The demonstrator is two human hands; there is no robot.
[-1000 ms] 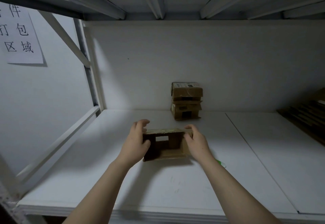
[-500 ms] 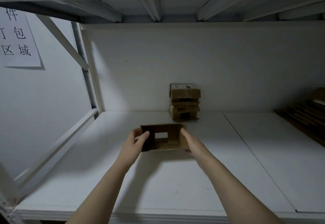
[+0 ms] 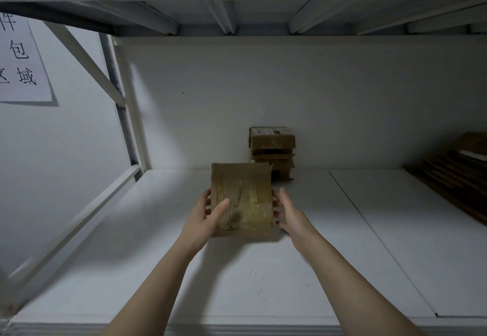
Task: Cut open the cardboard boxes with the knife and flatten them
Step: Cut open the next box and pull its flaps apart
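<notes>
Two hands: I'm watching both of them working on one cardboard box (image 3: 241, 198), out over the middle of the white shelf board (image 3: 263, 283).
Left hand (image 3: 204, 218): it's gripping the box's left edge, with the thumb lying across the taped face and the fingers going round behind.
Right hand (image 3: 290, 217): it's coming in flat from the right, fingers spread and fairly straight. The tips are meeting the box's right edge, and I'm not seeing them curl round it.
Cardboard box: it's standing tilted between the two hands, showing me its broad face. Shiny clear tape is running across the lower half of that face. Its bottom edge is sitting low over its own shadow, and I can't tell whether it's touching the board.
Stack of boxes (image 3: 272, 148): these are sitting piled against the back wall, just behind the held box and a little to its right. The top one is showing a label strip.
Flattened cardboard (image 3: 453, 174): dark sheets are lying in a pile at the far right of the shelf, well apart from the hands.
Paper sign (image 3: 21, 58): it's hanging on the left wall, showing large black characters.
Lighting: I'm getting a dim picture, and the right fingers are blurring slightly.
</notes>
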